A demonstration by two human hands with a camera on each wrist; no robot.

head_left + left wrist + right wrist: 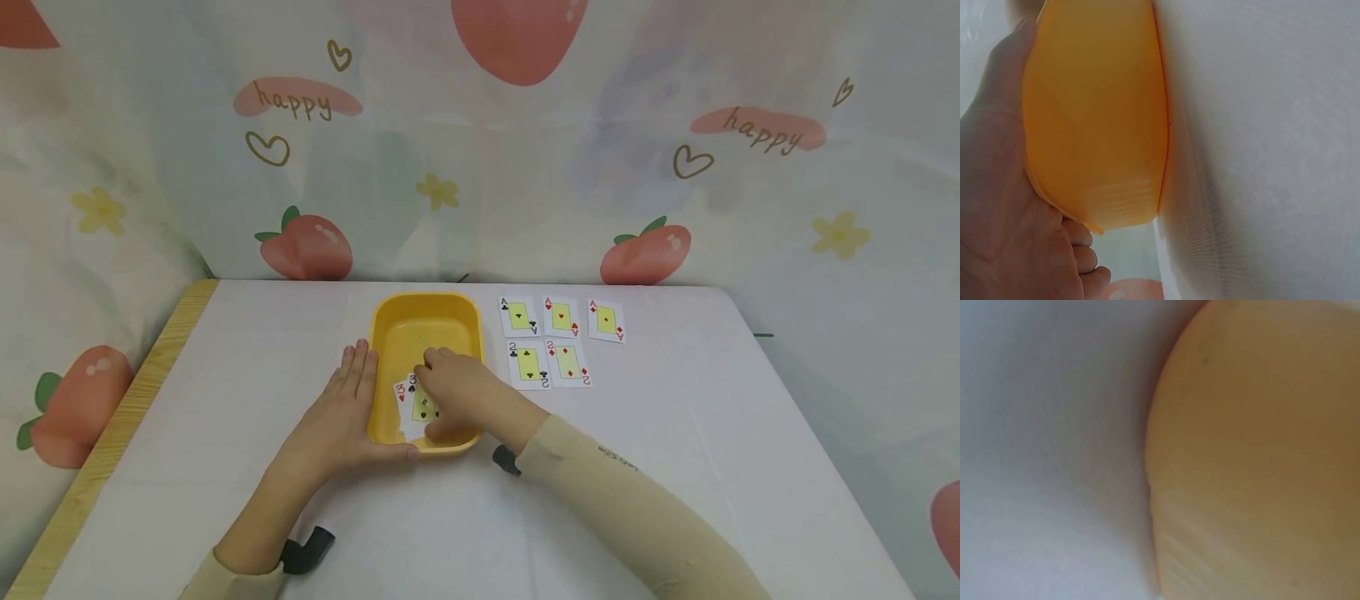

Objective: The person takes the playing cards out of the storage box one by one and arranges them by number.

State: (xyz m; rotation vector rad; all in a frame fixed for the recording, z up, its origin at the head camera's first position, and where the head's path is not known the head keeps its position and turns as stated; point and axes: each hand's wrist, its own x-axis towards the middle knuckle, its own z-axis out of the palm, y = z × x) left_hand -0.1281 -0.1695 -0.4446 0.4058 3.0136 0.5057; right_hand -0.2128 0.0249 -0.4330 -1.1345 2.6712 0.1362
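Observation:
A yellow plastic tray (426, 307) stands on the white-covered table. My left hand (336, 421) rests along its left side with straight fingers, the thumb at the front rim; the left wrist view shows that palm against the tray wall (1097, 112). Inside the tray, my right hand (459, 390) pinches a black three playing card (422, 404) between fingers near its top edge and the thumb near its bottom. Beside that card, partly covered, lies a red three (403, 408). In the right wrist view the tray's outer wall (1260, 450) hides the hand.
Right of the tray, face-up cards lie in two rows: ace of clubs (519, 317), ace of hearts (561, 317) and ace of diamonds (606, 320) behind, two of clubs (528, 364) and two of diamonds (568, 363) in front. A printed cloth (517, 208) hangs behind the table.

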